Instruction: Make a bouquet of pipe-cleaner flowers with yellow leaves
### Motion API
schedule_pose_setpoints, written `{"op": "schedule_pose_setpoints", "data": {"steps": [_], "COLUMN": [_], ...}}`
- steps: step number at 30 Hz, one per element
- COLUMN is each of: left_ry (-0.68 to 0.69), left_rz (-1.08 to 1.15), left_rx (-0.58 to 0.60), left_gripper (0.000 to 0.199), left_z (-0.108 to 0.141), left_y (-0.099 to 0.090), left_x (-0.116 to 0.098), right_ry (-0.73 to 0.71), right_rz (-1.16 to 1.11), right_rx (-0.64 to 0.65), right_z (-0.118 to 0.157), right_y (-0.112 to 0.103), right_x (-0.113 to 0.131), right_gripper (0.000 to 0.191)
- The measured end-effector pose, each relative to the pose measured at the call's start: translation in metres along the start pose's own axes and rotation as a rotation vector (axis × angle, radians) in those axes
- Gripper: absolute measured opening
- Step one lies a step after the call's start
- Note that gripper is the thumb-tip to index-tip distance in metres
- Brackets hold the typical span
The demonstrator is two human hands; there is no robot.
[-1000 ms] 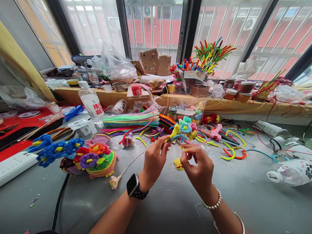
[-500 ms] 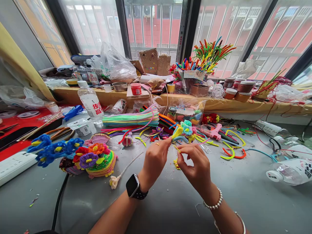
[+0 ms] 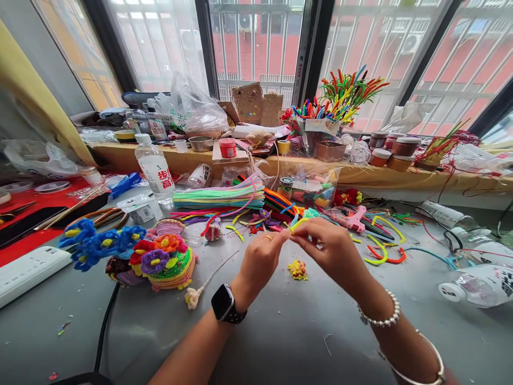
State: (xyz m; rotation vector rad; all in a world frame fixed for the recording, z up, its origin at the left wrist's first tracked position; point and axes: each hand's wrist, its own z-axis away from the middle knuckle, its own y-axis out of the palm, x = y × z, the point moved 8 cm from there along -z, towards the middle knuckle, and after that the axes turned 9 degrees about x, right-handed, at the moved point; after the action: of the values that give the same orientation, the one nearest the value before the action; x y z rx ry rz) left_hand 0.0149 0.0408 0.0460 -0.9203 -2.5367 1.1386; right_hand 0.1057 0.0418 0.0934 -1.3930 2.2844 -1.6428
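Observation:
My left hand (image 3: pixel 260 259), with a black watch on its wrist, is closed, thumb and fingertips pinching a yellow pipe cleaner (image 3: pixel 297 224). Against those fingertips, my right hand (image 3: pixel 332 251) pinches the same piece, its fingers bent. Both hands are raised over the middle of the grey table. Part of the yellow piece is hidden behind the right fingers. Just beyond them a light-blue fuzzy flower (image 3: pixel 310 213) shows only partly. Below the hands lies a small heap of yellow and red fluff clippings (image 3: pixel 297 270).
To the left are blue pipe-cleaner flowers (image 3: pixel 106 243) and a colourful flowered piece (image 3: pixel 170 267). A pale flower on a stem (image 3: pixel 193 297) lies nearby. Behind is a pastel pipe-cleaner bundle (image 3: pixel 218 197). A pink glue gun (image 3: pixel 352 218) and a plastic bottle (image 3: pixel 476 286) are on the right.
My right hand has turned and come up against the left fingertips, its forearm shifting right. The heap of clippings below is now in fuller view, and the blue flower is more covered.

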Motion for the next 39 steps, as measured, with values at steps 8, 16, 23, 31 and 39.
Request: {"op": "schedule_pose_setpoints", "data": {"steps": [8,16,23,31,39], "left_ry": [0.013,-0.059,-0.212,-0.381,-0.683], "left_rz": [0.214,0.547,1.148,1.767,2.065], "left_rx": [0.099,0.273,0.411,0.379,0.070], "left_gripper": [0.018,0.016,0.015,0.015,0.016], "left_z": [-0.002,-0.003,0.000,0.000,0.006], "left_y": [0.006,0.013,0.027,0.033,0.047], "left_x": [0.004,0.006,0.002,0.005,0.029], "right_ry": [0.007,0.142,0.335,0.535,0.508], "right_rz": [0.065,0.021,-0.355,-1.170,-1.573], "right_rx": [0.268,0.568,0.803,0.586,-0.106], "right_z": [-0.047,-0.064,-0.053,-0.021,0.007], "right_y": [-0.013,0.002,0.006,0.043,0.075], "right_x": [-0.006,-0.034,-0.051,-0.079,-0.089], "right_gripper": [0.008,0.014,0.011,0.010,0.013]}}
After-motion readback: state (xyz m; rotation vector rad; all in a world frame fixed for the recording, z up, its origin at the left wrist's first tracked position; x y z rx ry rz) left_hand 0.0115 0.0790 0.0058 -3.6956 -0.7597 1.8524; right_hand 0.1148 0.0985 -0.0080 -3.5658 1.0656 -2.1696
